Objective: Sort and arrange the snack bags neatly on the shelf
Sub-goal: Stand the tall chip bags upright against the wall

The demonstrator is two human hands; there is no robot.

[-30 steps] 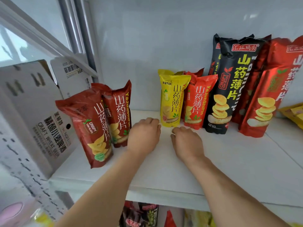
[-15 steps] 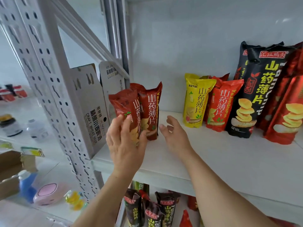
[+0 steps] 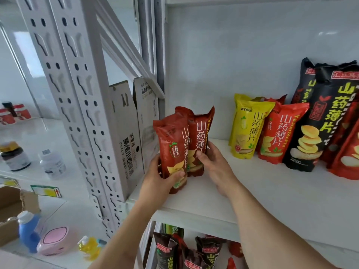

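Two dark red snack bags stand at the left end of the white shelf [image 3: 272,195]. My left hand [image 3: 158,179] grips the front dark red bag [image 3: 171,144] low down, thumb across its face. My right hand [image 3: 213,164] holds the rear dark red bag [image 3: 202,133] near its base, thumb on the front. Further right stand a yellow bag [image 3: 246,131], a bright red bag [image 3: 279,136], tall black bags [image 3: 328,113] and large red bags [image 3: 347,152] at the frame's edge.
Flattened cardboard boxes [image 3: 126,136] lean against the shelf's left upright [image 3: 77,105]. More snack bags [image 3: 194,253] fill the shelf below. To the left, a table carries bottles [image 3: 52,164], a blue bottle [image 3: 29,232] and a pink case [image 3: 55,239].
Both hands left the bare shelf and moved left to the two dark red bags; the left hand closed round the front one, then the right took the rear one. The view swung left.
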